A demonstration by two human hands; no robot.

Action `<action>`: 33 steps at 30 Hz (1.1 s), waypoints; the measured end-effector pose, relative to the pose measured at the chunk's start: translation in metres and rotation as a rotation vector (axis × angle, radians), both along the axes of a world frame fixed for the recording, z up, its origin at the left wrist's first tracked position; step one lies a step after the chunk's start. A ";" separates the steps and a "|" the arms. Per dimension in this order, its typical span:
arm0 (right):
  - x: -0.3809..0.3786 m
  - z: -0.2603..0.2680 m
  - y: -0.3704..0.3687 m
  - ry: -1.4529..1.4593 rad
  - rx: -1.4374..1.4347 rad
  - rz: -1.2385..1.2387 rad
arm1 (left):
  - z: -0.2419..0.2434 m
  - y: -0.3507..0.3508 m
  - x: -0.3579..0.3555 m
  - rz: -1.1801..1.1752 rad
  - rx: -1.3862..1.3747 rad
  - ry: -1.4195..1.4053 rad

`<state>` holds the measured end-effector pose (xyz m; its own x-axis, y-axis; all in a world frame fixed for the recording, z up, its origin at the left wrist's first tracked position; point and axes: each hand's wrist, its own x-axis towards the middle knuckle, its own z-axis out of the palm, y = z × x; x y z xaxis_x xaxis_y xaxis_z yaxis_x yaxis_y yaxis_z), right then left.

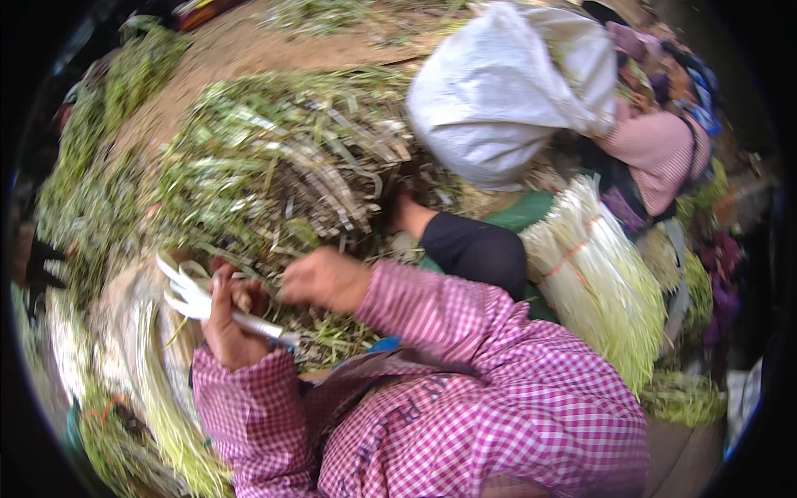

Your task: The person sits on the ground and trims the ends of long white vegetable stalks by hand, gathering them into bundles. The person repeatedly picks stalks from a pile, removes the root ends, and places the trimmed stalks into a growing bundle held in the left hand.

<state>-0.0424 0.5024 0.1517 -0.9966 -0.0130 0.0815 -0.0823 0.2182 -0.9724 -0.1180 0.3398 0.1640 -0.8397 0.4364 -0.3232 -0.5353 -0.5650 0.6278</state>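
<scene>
My left hand (233, 324) is closed around a few pale, flat leafy stalks (193, 292), whose white ends fan out to the upper left. Close to its right, my right hand (327, 280) is blurred, with fingers curled; whether anything is between them cannot be told. Beyond both hands lies a big heap of untrimmed green leafy stalks (274, 155), their whitish ends towards the right. Loose trimmings (336, 339) lie below my hands. A long bundle of pale yellow-green stalks (152, 373) rests at the lower left, beside my left sleeve.
A large tied bundle of blanched stalks (591, 280) stands at the right, near my bent knee. A full white woven sack (485, 99) is at the upper right, with a person in a pink striped top (660, 149) beside it. More greens (87, 168) lie along the left.
</scene>
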 end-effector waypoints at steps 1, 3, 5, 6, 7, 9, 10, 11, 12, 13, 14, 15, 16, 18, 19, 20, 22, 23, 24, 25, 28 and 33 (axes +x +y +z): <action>-0.008 -0.009 0.017 -0.123 -0.030 -0.062 | 0.003 -0.001 -0.002 0.048 -0.007 -0.025; -0.034 -0.032 0.054 -0.279 0.213 -0.284 | 0.008 -0.004 -0.002 0.095 0.000 -0.023; -0.068 -0.056 0.087 -0.352 0.139 -0.547 | 0.010 -0.002 0.002 0.124 -0.139 0.044; -0.083 -0.069 0.099 -0.291 0.150 -0.671 | 0.010 0.000 0.003 0.126 -0.138 0.007; -0.099 -0.080 0.110 -0.313 0.286 -0.702 | 0.010 0.001 0.004 0.103 -0.129 0.003; -0.123 -0.093 0.120 -0.239 0.609 -0.749 | 0.012 0.003 0.010 0.086 -0.098 -0.032; -0.134 -0.098 0.119 -0.251 0.749 -0.745 | 0.013 0.004 0.011 0.072 -0.076 -0.014; -0.144 -0.101 0.118 -0.325 0.772 -0.728 | 0.014 0.003 0.011 0.068 -0.087 -0.029; -0.151 -0.101 0.117 -0.343 0.960 -0.671 | 0.015 0.003 0.012 0.063 -0.088 -0.050; -0.158 -0.098 0.118 -0.399 0.930 -0.629 | 0.016 0.003 0.012 0.067 -0.073 -0.029; -0.164 -0.095 0.120 -0.484 0.895 -0.576 | 0.016 0.002 0.011 0.063 -0.072 -0.019; -0.166 -0.089 0.123 -0.539 0.878 -0.576 | 0.018 0.002 0.012 0.068 -0.091 -0.033; -0.167 -0.085 0.126 -0.491 0.818 -0.610 | 0.017 0.002 0.012 0.074 -0.124 -0.060; -0.164 -0.072 0.132 -0.260 0.706 -0.733 | 0.018 0.002 0.013 0.067 -0.149 -0.067; -0.161 -0.066 0.135 -0.160 0.588 -0.807 | 0.019 0.003 0.013 0.061 -0.169 -0.070; -0.158 -0.059 0.136 -0.035 0.467 -0.880 | 0.020 0.003 0.014 0.057 -0.173 -0.056; -0.150 -0.047 0.132 -0.096 0.403 -0.830 | 0.021 0.003 0.015 0.041 -0.143 -0.081; -0.145 -0.040 0.131 -0.061 0.324 -0.836 | 0.020 0.003 0.015 0.034 -0.133 -0.080; -0.140 -0.032 0.129 -0.103 0.219 -0.849 | 0.021 0.002 0.015 0.039 -0.136 -0.093; -0.135 -0.022 0.130 0.107 0.083 -0.889 | 0.020 0.002 0.015 0.048 -0.153 -0.084; -0.110 -0.003 0.126 0.345 -0.261 -0.804 | 0.016 0.003 0.016 0.048 -0.165 -0.080; -0.070 -0.006 0.090 -0.002 -0.510 -0.599 | 0.006 0.008 0.017 0.042 -0.234 -0.069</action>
